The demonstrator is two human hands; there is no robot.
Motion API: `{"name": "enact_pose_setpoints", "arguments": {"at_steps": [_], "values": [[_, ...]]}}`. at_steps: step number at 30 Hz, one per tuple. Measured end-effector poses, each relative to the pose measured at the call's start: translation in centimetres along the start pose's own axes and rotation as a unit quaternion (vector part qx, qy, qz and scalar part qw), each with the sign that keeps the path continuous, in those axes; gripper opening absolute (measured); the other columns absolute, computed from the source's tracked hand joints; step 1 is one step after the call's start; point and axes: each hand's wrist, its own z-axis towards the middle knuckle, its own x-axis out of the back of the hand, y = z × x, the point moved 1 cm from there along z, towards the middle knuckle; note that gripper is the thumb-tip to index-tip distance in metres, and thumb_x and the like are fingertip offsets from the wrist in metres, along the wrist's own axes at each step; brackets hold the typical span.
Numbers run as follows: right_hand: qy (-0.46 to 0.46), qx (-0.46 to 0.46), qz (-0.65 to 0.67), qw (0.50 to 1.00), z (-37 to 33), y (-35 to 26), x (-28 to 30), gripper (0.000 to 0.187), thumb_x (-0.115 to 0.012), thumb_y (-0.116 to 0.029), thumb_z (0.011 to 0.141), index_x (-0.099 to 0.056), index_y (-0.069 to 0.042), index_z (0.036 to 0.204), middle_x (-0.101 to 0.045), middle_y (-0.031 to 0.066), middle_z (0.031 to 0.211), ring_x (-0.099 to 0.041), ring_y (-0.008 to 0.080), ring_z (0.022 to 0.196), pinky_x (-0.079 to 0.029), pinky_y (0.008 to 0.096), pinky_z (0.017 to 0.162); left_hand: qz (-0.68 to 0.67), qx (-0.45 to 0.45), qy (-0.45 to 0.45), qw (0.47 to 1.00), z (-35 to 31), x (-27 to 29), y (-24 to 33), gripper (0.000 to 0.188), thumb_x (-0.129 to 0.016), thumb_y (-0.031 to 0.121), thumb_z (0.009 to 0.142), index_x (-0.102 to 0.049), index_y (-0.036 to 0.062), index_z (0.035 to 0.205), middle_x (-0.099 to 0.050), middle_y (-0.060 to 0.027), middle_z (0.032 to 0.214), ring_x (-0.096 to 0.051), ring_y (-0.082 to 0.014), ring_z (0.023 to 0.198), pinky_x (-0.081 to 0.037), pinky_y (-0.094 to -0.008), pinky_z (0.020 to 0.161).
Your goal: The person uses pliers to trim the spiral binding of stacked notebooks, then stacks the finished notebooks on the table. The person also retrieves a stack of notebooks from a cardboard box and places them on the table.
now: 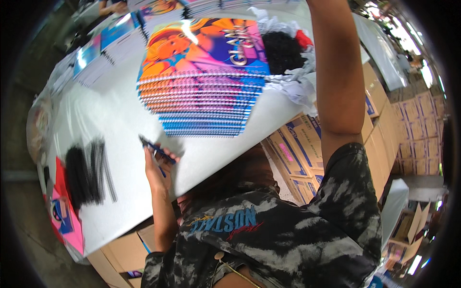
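My left hand (158,168) is closed around dark blue pliers (165,154), their dark tip pointing up and left over the white table (122,144). Just beyond that hand lies a fanned stack of spiral notebooks (204,91) with a colourful cartoon cover on top, their bindings stepping toward me. My right arm (338,72) reaches up past the far right of the table, and its hand is out of the picture. Left of my left hand is a bunch of long black binding coils (89,173).
More notebook stacks (117,38) line the far side. Crumpled white wrapping (293,86) surrounds a black tangled heap (283,52). A pink and red sheet (65,216) lies at the left edge. Cardboard cartons (300,144) stand at the right. Another person's hand (115,7) shows far off.
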Motion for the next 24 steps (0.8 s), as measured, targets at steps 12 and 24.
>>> {"name": "enact_pose_setpoints", "arguments": {"at_steps": [12, 24], "values": [[0.154, -0.364, -0.19, 0.899, -16.8, 23.0, 7.2, 0.029, -0.073, -0.034, 0.077, -0.071, -0.006, 0.085, -0.061, 0.0028, 0.067, -0.053, 0.0098, 0.059, -0.042, 0.0247, 0.06, -0.14, -0.04, -0.101, 0.984, 0.5, 1.6, 0.0, 0.042, -0.043, 0.043, 0.096, -0.049, 0.0036, 0.107, -0.053, -0.0108, 0.091, -0.052, -0.0229, 0.085, -0.045, -0.038, 0.08], [-0.131, 0.046, -0.11, 0.984, -10.1, -2.7, -6.4, 0.036, -0.068, -0.035, 0.078, -0.068, -0.007, 0.1, -0.063, 0.011, 0.11, -0.054, 0.0299, 0.109, -0.038, 0.0464, 0.095, -0.161, -0.038, -0.082, 0.983, 0.1, 2.0, 0.8, 0.042, -0.044, 0.044, 0.095, -0.05, 0.0047, 0.109, -0.053, -0.0094, 0.091, -0.051, -0.0211, 0.082, -0.045, -0.0366, 0.077]]}}
